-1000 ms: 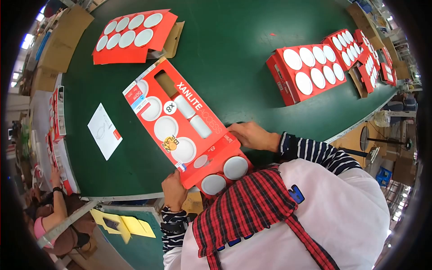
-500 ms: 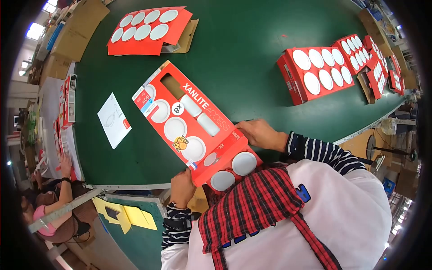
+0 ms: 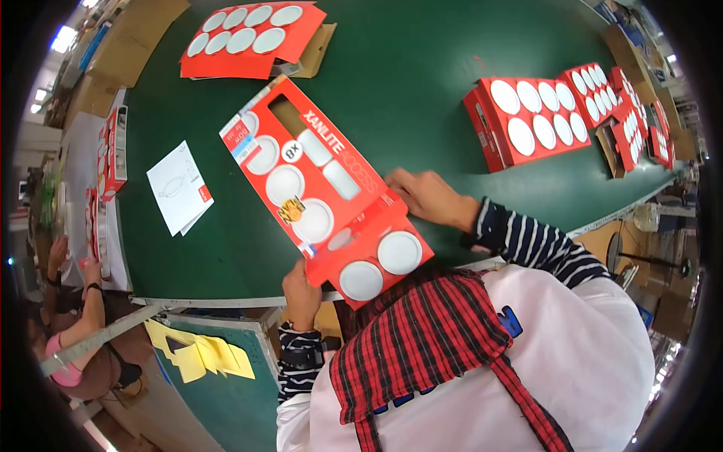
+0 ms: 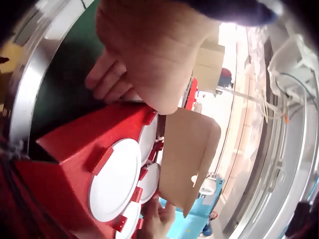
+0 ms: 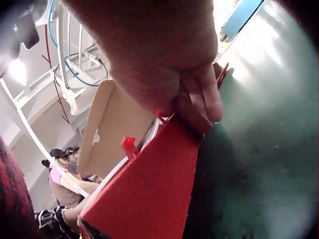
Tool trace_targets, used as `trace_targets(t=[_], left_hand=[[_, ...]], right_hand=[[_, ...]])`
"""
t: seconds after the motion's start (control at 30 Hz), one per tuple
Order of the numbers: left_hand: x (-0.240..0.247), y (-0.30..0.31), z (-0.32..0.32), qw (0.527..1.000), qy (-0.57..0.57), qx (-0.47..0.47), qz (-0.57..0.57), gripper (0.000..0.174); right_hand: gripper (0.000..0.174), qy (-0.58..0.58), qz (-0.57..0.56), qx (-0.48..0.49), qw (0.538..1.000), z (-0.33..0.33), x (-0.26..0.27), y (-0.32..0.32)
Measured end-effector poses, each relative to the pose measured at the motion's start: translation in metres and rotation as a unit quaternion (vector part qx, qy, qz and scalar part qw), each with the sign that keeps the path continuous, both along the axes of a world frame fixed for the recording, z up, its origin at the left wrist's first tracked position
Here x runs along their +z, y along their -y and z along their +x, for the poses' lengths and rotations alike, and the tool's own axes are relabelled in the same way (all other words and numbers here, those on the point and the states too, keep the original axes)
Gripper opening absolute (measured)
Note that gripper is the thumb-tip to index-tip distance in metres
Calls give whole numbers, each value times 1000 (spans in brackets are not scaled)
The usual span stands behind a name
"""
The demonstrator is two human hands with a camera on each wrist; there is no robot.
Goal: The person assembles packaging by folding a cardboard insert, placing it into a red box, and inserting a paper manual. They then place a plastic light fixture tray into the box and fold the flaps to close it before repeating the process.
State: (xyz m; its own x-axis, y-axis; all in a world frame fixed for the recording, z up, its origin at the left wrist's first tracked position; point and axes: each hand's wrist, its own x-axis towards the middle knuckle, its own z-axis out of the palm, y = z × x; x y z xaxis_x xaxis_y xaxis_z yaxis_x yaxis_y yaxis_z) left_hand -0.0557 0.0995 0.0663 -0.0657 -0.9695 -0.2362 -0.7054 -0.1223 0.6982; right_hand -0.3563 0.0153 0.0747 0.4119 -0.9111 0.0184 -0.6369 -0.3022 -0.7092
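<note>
A red XANLITE box with white discs and window cutouts lies tilted across the green table's near side. Two round white discs show on its near end. My left hand grips the box's near left corner, the thumb along the red card. On the other side my right hand holds the near right edge with bent fingers. A brown cardboard flap stands up beside the red card in the left wrist view. The right wrist view shows my right hand pinching the edge of a red panel.
A folded white leaflet lies left of the box. Another red box sits at the far left, and several more, including one, stand at the right. Yellow pieces lie lower left. Another person's arm is at the left.
The near end with two discs has come up and faces the head camera more. Both hands have shifted slightly away from the body with the box.
</note>
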Motion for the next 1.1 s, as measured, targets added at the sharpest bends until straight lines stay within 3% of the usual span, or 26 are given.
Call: trace_targets(t=[0.03,0.1,0.13,0.2,0.23,0.3,0.43,0.53,0.73,0.87,0.93,0.97,1.07,1.1], left_hand=[[-9,0,1,1000,0,-8,1,19],[-33,2,1,957,-239,160,39,23],[-30,4,-5,957,-238,157,40,23],[-16,7,-29,887,-390,247,0,25],[-10,8,-36,888,-389,245,2,25],[3,10,-47,827,-487,282,11,31],[15,16,-50,857,-388,340,16,37],[10,25,-40,852,-410,324,33,37],[46,33,-41,825,-464,290,138,41],[62,33,-50,843,-419,307,140,46],[80,33,-59,839,-420,308,159,45],[87,34,-64,832,-426,311,175,45],[67,38,-50,841,-424,301,149,47],[63,39,-48,841,-430,305,120,47]], right_hand=[[27,0,1,-8,1000,4,9,5],[30,29,-36,-3,999,8,22,16],[30,29,-36,-5,999,8,21,20],[35,-1,-128,49,991,7,17,26],[35,0,-126,47,991,6,16,29],[35,-4,-151,68,986,7,16,33],[30,-23,-141,80,987,10,30,36],[38,-56,-117,103,986,12,37,42],[19,-32,-186,109,976,18,45,47],[22,-9,-135,88,987,15,43,47],[27,112,-140,63,982,17,23,52],[27,114,-143,62,981,18,14,54],[37,218,-140,88,962,18,16,55],[43,278,52,76,956,13,28,50]])
